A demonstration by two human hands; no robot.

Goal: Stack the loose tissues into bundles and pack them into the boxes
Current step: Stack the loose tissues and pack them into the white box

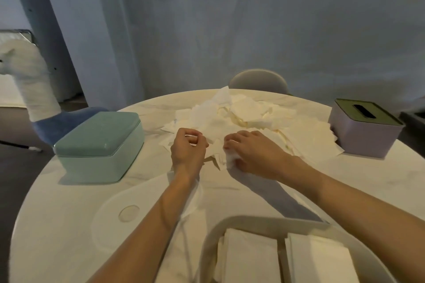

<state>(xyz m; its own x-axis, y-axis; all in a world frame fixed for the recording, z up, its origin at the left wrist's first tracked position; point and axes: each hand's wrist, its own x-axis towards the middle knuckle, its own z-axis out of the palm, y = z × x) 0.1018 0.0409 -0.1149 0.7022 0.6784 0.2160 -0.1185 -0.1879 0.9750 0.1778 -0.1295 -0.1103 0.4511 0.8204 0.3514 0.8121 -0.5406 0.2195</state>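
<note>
A heap of loose white tissues covers the far middle of the round table. My left hand is at the heap's near edge with its fingers curled, pinching a tissue. Just to its right, my right hand lies on the tissues, its fingers bent and holding a crumpled one. A closed mint-green box stands to the left. A lilac box with a slotted olive lid stands to the right. Two neat tissue stacks lie in a divided tray at the near edge.
A round coaster-like ring lies on the table at the near left. A grey chair back stands behind the table. A white and blue long-necked plush figure is at the left, beyond the table edge.
</note>
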